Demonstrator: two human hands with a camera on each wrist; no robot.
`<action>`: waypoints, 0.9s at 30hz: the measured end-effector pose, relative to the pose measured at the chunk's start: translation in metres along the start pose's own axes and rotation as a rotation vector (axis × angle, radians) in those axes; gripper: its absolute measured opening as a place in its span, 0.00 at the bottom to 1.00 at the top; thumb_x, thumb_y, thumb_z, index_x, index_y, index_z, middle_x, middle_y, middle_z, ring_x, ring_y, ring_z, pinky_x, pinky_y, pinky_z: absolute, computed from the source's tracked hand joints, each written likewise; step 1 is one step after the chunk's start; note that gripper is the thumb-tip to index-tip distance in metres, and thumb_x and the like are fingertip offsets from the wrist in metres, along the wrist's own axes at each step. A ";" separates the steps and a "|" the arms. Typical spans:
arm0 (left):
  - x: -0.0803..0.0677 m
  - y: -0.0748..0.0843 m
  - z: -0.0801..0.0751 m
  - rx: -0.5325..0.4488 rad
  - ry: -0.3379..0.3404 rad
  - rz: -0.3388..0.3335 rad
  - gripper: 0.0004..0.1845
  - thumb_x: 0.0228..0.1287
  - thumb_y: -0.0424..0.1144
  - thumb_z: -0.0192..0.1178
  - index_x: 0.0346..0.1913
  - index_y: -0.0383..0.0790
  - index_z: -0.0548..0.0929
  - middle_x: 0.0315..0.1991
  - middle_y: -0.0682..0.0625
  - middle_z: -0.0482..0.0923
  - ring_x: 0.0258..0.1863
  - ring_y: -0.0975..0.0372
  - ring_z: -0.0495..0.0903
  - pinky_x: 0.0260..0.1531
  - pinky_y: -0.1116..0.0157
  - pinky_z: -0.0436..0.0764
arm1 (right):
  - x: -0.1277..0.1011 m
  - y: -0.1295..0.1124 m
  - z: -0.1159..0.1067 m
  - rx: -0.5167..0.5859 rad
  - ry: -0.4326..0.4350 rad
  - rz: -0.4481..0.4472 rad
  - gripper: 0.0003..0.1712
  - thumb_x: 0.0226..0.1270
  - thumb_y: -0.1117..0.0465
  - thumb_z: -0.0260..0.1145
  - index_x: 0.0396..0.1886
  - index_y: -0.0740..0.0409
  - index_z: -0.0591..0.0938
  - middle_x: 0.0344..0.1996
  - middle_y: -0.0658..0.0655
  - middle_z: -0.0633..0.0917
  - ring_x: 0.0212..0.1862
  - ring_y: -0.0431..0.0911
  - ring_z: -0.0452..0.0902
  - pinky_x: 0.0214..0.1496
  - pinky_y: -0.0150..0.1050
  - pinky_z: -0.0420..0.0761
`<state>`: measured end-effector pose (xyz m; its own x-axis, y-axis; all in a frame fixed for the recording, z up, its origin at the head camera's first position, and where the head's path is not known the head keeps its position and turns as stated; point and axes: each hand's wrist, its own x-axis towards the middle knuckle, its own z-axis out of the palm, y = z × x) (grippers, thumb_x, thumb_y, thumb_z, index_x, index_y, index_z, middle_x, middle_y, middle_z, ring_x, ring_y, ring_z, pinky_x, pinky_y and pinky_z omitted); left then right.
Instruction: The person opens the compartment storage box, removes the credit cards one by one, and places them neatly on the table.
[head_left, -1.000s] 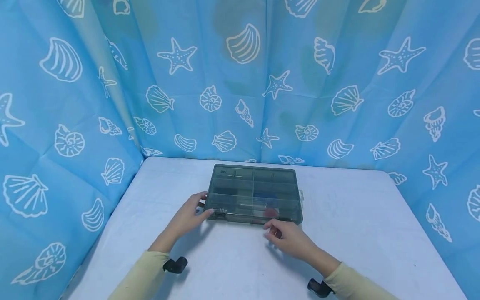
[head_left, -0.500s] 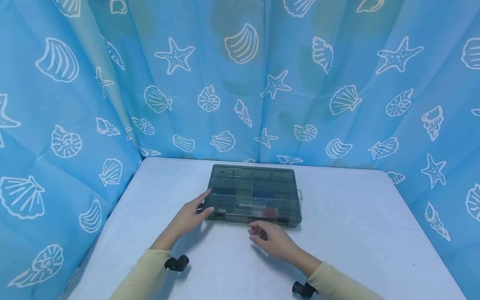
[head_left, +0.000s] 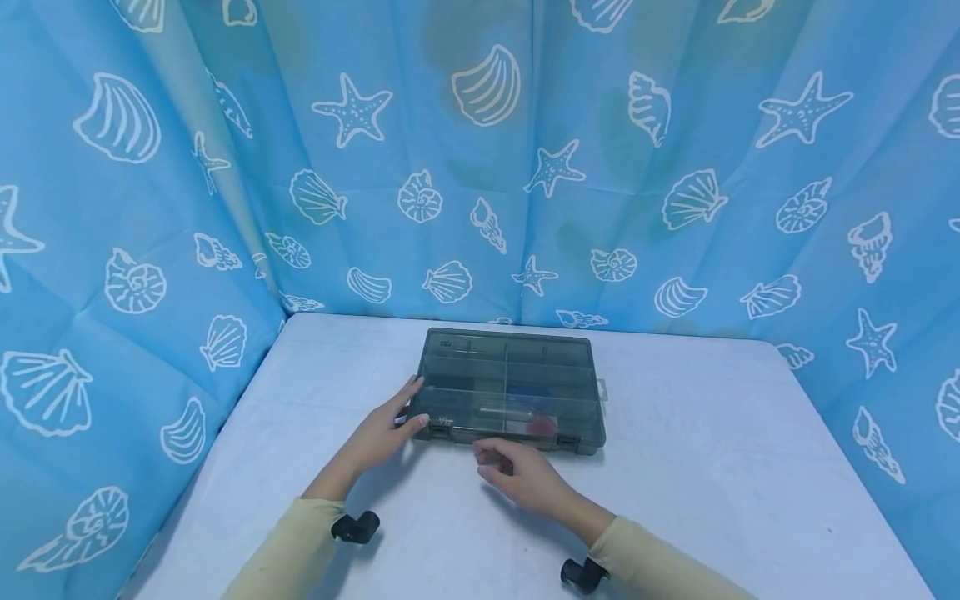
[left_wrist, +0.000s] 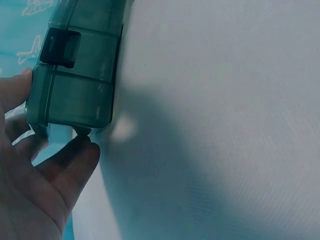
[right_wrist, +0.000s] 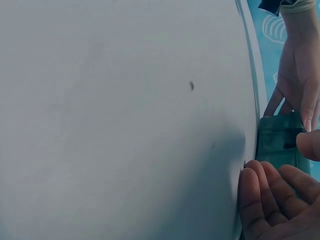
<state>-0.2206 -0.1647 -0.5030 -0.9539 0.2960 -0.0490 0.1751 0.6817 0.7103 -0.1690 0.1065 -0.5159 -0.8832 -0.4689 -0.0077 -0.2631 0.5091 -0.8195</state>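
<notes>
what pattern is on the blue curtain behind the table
White outlined seashells and starfish on the light blue curtain; clearest in the head view.

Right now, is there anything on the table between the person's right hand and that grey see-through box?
Nothing visible. The right hand hovers just in front of the grey compartment box, with only bare white table between them. The left hand already touches the box's near left corner, off to the side, not in the right hand's path.
</notes>
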 end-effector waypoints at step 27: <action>-0.003 0.007 -0.005 0.039 -0.020 0.027 0.37 0.79 0.45 0.56 0.82 0.41 0.52 0.81 0.41 0.47 0.78 0.46 0.54 0.76 0.44 0.59 | 0.028 -0.013 0.026 0.186 -0.040 0.038 0.25 0.79 0.51 0.60 0.67 0.60 0.79 0.58 0.57 0.85 0.54 0.49 0.83 0.50 0.38 0.87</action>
<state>-0.2180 -0.1645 -0.4945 -0.9437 0.3279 -0.0442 0.2107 0.6986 0.6838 -0.1804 0.0681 -0.5208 -0.8741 -0.4820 -0.0606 -0.1501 0.3866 -0.9100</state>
